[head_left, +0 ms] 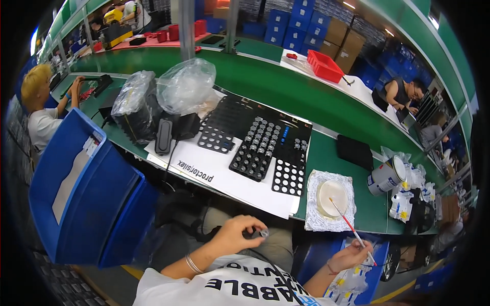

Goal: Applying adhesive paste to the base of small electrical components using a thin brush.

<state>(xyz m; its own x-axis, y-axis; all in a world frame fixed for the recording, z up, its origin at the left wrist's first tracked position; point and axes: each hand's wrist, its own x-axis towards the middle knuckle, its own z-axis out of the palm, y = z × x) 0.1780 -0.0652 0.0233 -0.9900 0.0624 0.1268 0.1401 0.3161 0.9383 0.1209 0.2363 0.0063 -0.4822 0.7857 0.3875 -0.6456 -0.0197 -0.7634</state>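
Observation:
My left hand (234, 235) is closed around a small dark round part with a clear, lens-like end (263, 233), held over my lap. In my right hand (349, 256) is a thin paintbrush (348, 222) with a red and white handle. The brush's tip is at a shallow round dish (326, 208) of pale material; whether it touches the contents I cannot tell. Under the dish lies crumpled white printed paper (316, 223). A black tray of clear round parts (259, 145) stands on the bench, beside a black tray with white discs (289, 177).
A white sheet (232, 192) lies under the trays on the green bench (367, 208). A tin can (386, 176) and black pouch (354, 152) are right. Plastic-wrapped goods (135, 107) and a clear bag (186, 86) are left. Blue bins (84, 204) flank me; other people work nearby.

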